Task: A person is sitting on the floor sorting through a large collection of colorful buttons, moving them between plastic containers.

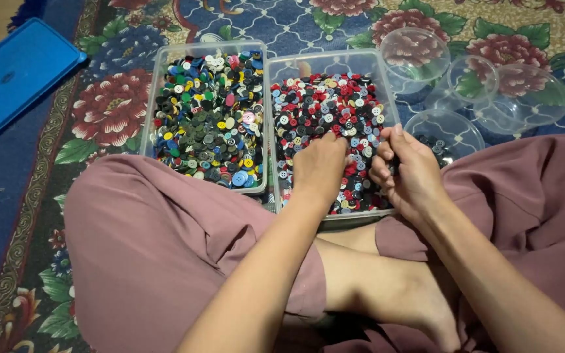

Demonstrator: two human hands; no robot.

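At the far left a flat blue plastic lid [14, 78] lies on the floral patterned carpet [109, 111]. Next comes a clear rectangular plastic tub [209, 114] heaped with mixed buttons in green, blue, yellow, white and grey. Just beside it, touching along the long side, stands a second clear rectangular plastic tub [329, 131] filled mostly with red, black, white and pale blue buttons [325, 108]. Both tubs sit on the carpet in front of my crossed legs, which are covered in dusty-pink cloth.

My left hand [320, 167] rests palm down in the near part of the second tub, its grip curled loosely with the fingertips buried among the buttons; I cannot tell whether it pinches any. My right hand [408, 171] is at the right rim of the same tub, its grip pressed together, fingers bunched against the thumb; what it pinches is hidden.

Further right, a small round clear plastic bowl [445, 134] holds a few dark buttons, close to my right hand. Beyond it lie three more round clear plastic bowls [485, 82], near one another on the carpet.
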